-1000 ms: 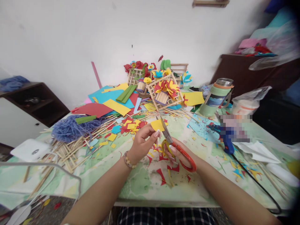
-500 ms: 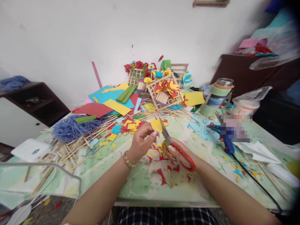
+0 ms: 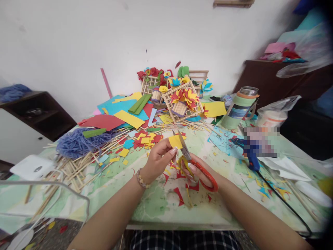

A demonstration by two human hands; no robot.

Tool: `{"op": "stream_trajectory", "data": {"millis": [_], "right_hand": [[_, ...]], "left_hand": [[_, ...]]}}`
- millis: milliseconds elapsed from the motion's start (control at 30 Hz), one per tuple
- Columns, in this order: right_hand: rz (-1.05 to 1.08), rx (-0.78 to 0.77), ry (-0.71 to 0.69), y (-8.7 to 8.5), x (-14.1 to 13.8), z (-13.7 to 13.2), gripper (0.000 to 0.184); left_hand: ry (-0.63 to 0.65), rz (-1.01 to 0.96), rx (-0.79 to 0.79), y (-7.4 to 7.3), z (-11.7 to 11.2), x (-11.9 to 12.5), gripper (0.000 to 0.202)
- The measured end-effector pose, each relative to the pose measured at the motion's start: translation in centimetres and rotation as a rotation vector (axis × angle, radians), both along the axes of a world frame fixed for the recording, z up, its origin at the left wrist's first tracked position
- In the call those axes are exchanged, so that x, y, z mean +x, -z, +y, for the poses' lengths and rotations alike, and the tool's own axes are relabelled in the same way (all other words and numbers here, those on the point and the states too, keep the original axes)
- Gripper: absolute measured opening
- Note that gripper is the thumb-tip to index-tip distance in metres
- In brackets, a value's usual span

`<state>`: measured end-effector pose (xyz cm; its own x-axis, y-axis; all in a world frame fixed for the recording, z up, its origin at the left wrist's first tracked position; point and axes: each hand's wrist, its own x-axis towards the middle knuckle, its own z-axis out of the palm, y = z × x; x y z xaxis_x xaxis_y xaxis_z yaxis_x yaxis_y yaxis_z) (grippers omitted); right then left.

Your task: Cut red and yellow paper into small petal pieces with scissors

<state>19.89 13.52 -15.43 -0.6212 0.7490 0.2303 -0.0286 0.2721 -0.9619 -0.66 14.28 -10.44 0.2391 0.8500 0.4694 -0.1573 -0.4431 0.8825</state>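
Observation:
Between the fingertips of my left hand (image 3: 159, 158) is a small yellow paper piece (image 3: 175, 141). My right hand (image 3: 199, 170) grips a pair of scissors (image 3: 185, 151) with red and yellow handles. Their blades are parted, and the yellow paper lies at or between them; I cannot tell whether they cut into it. Red and yellow scraps (image 3: 179, 196) are scattered on the table below my hands. A pile of cut red and yellow pieces (image 3: 145, 140) lies just beyond my left hand.
Stick frames with paper flowers (image 3: 183, 100) stand at the back, beside coloured sheets (image 3: 104, 121). Blue yarn (image 3: 78, 142) and thin sticks (image 3: 78, 173) lie left. On the right are a green flask (image 3: 238, 111), a blue glue gun (image 3: 252, 154) with its cord, and white paper (image 3: 286, 168).
My left hand has shifted the yellow paper slightly right and down, closer in against the scissor blades. The scissors stay nearly in place, and the view has moved very slightly.

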Motion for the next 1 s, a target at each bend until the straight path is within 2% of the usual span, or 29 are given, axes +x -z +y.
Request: {"op": "stream_trajectory", "data": {"millis": [233,533,733,1000], "right_hand": [[0.062,-0.139,-0.070,0.09,-0.07,-0.07,0.049],[0.031,-0.142,-0.058,0.51,0.19,0.02,0.051],[0.005,-0.155,-0.049,0.16,0.12,-0.12,0.050],[-0.025,-0.177,-0.013,-0.35,-0.01,-0.22,0.056]], "left_hand": [[-0.023,-0.044,0.032,0.37,0.22,-0.21,0.037],[-0.014,-0.111,0.035,0.49,0.56,-0.24,0.034],[-0.087,-0.109,0.041,0.33,0.62,-0.09,0.038],[-0.190,-0.201,0.076,0.28,0.62,0.02,0.030]]}}
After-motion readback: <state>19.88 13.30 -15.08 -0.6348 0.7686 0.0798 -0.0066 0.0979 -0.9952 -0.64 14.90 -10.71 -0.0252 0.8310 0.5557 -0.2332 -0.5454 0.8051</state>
